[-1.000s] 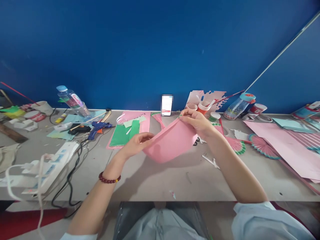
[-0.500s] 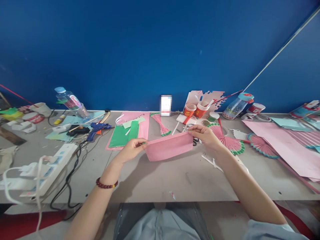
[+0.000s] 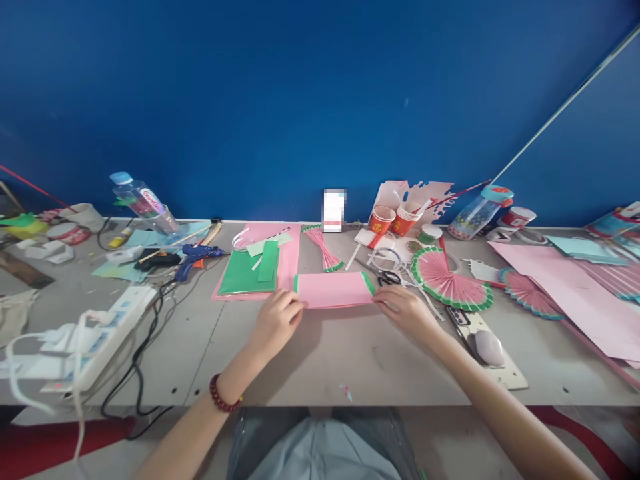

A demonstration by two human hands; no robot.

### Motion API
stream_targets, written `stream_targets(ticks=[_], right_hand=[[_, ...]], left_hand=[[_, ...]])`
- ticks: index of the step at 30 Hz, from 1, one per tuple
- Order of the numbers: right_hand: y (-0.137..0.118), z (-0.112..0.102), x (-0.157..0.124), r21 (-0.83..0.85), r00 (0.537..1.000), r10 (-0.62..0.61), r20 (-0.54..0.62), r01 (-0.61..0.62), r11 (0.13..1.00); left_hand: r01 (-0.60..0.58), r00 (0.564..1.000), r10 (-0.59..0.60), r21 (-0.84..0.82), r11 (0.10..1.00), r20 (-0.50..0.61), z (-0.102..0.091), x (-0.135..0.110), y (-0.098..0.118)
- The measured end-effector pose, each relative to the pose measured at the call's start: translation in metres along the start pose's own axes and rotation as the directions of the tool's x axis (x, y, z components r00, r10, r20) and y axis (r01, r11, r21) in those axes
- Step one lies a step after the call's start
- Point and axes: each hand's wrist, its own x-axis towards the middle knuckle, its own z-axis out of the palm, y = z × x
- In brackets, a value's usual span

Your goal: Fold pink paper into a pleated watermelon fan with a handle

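Note:
A folded pink paper sheet point(image 3: 334, 290) with green strips at both short ends lies flat on the grey table point(image 3: 320, 360). My left hand point(image 3: 277, 321) presses its near left corner, fingers curled and pinched on the edge. At the near right corner my right hand point(image 3: 406, 310) does the same, fingers closed on the paper's edge. A red bead bracelet point(image 3: 223, 398) circles my left wrist.
Green and pink sheets point(image 3: 250, 270) lie behind the left hand. Scissors point(image 3: 387, 277), tape rolls and a watermelon paper fan point(image 3: 447, 280) sit right of the paper. Red paper cups point(image 3: 395, 220), a glue gun point(image 3: 197, 257), a power strip point(image 3: 95, 333) and a phone point(image 3: 483, 343) are around.
The pink paper was held up and bowed in the air; both hands brought it down, folded it flat and now press it on the table.

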Motion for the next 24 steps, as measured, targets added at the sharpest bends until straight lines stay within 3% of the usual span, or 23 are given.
stream_targets(ticks=[5,14,19,24], right_hand=[[0.007,0.019,-0.025,-0.002,0.995,0.015,0.103,-0.015,1.000],[0.006,0.020,-0.025,0.065,0.995,0.061,0.080,-0.067,0.996],[0.008,0.017,-0.016,0.128,0.982,0.134,0.134,-0.151,0.980],[0.014,0.013,-0.001,0.160,0.935,0.247,0.256,-0.292,0.943]], left_hand=[[-0.007,0.981,-0.010,0.089,0.996,0.193,0.020,-0.023,0.009],[-0.075,0.954,0.071,0.003,0.997,0.290,0.032,-0.004,0.022],[0.095,0.939,-0.034,-0.165,0.982,0.343,0.035,0.003,0.015],[0.357,0.888,-0.182,-0.381,0.853,0.423,0.036,0.013,0.007]])
